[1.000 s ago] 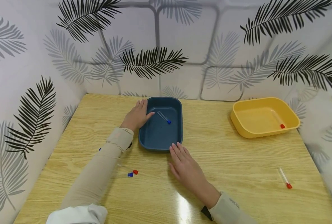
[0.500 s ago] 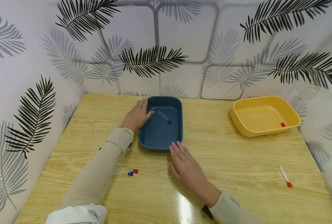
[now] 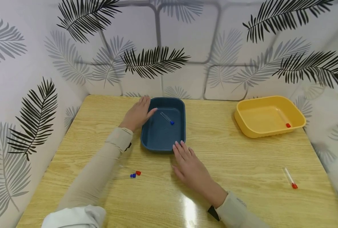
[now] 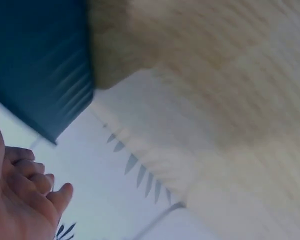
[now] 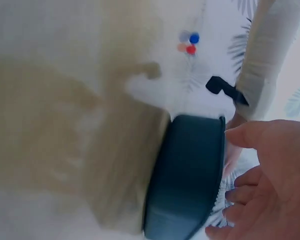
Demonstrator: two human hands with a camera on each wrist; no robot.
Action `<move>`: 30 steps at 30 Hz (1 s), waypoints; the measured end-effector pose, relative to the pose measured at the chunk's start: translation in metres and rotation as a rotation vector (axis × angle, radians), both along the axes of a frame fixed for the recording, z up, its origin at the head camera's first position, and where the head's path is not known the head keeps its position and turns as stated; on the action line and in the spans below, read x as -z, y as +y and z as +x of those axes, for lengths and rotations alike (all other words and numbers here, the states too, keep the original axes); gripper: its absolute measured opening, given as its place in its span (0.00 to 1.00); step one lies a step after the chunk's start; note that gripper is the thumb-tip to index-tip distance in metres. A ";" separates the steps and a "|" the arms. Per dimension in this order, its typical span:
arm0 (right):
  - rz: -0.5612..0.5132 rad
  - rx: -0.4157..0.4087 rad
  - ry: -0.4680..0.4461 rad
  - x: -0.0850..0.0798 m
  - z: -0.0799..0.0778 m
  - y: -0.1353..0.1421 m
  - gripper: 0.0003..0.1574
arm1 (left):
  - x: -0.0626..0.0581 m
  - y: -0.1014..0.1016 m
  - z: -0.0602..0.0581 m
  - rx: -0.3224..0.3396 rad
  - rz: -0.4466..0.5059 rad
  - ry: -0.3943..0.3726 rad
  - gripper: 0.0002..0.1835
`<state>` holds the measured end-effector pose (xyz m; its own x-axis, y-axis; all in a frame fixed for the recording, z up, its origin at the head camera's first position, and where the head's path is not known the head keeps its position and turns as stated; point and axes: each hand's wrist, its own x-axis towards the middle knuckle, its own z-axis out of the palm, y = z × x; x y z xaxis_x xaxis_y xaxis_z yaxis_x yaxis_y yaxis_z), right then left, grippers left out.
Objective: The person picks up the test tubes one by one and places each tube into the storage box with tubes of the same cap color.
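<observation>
A dark blue tray (image 3: 161,139) stands at the back middle of the table. Inside it lies a clear tube with a blue cap (image 3: 172,122). My left hand (image 3: 136,114) is at the tray's left rim, thumb over the edge and fingers extended; whether it touches the rim I cannot tell. At the tray's front right corner is my right hand (image 3: 192,167), its fingers extended with the tips by the rim. The right wrist view has the right hand (image 5: 275,175) beside the tray wall (image 5: 185,175), its fingers slightly bent around nothing.
By the left sleeve lie a blue cap (image 3: 133,175) and a red cap (image 3: 138,173) on faint clear tubes. A yellow tray (image 3: 250,128) at the back right holds a red-capped tube (image 3: 288,125). Another red-capped tube (image 3: 291,179) lies at the right.
My left hand and forearm have shifted slightly back and left. A blue cap seen left of the sleeve is now hidden behind it. The right hand stays by the tray corner.
</observation>
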<state>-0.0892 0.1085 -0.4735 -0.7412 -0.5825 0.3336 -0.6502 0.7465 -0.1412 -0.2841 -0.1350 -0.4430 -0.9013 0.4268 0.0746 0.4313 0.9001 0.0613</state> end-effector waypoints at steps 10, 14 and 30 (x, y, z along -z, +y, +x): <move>-0.083 0.172 -0.187 -0.023 -0.021 0.062 0.39 | -0.050 0.038 0.017 0.159 0.101 0.088 0.40; -0.057 0.246 -0.233 -0.029 -0.028 0.098 0.35 | -0.061 0.059 0.032 0.241 0.141 0.137 0.39; -0.055 0.471 -0.392 -0.067 -0.048 0.250 0.41 | -0.092 0.179 0.093 0.490 0.040 0.196 0.37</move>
